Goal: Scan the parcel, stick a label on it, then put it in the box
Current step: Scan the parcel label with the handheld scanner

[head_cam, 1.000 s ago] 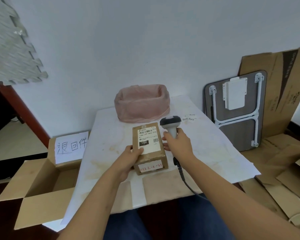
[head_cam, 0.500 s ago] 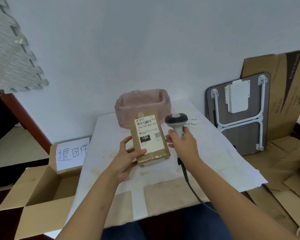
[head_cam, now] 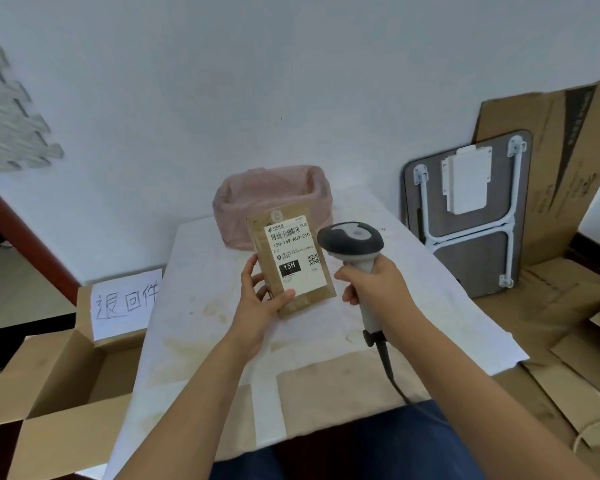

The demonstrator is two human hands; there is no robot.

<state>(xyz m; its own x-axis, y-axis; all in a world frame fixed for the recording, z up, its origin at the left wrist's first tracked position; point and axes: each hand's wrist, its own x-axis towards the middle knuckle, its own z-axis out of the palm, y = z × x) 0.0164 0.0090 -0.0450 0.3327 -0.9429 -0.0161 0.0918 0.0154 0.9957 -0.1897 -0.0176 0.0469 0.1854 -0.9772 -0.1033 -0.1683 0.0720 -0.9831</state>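
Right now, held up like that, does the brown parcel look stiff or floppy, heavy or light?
Probably stiff: the parcel stands upright without sagging, gripped only near its lower edge by the left hand. Likely light, since one hand's fingers and thumb support it. Its flat faces shouldn't roll.

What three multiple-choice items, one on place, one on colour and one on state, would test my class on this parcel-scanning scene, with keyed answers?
1. Where is the open brown cardboard box?
A. on the floor left of the table
B. on the table
C. behind the bin

2. What colour is the plastic liner of the bin at the back of the white table?
A. blue
B. pink
C. black

3. How is the brown cardboard parcel with a white label held?
A. lying flat on the table
B. inside the box
C. lifted up in the left hand

Answers: 1 A, the box sits low beside the table's left edge. 2 B, the liner is pale pink. 3 C, the left hand grips it in the air beside the grey handheld scanner in the right hand.
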